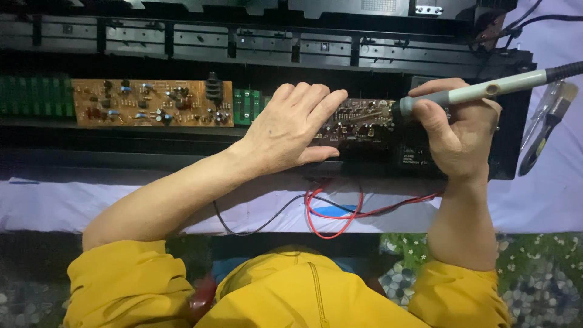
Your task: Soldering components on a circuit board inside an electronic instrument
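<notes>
Your right hand (458,130) fingers wrap shut around the grey soldering iron (480,92), tip down on the dark circuit board (361,121). Your left hand (291,127) lies flat, fingers spread, pressing that board's left edge. Board sits inside the long black open casing (182,42), alongside a brown circuit board (152,102). Solder joint itself too small to make out. Red and black wires (331,212) run beneath the casing, ends hidden.

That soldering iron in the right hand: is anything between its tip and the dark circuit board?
Nothing visible. The soldering iron, gripped by the right hand, points its tip straight at the dark circuit board. The left hand rests on the board's left edge, beside the tip, not across it.
</notes>
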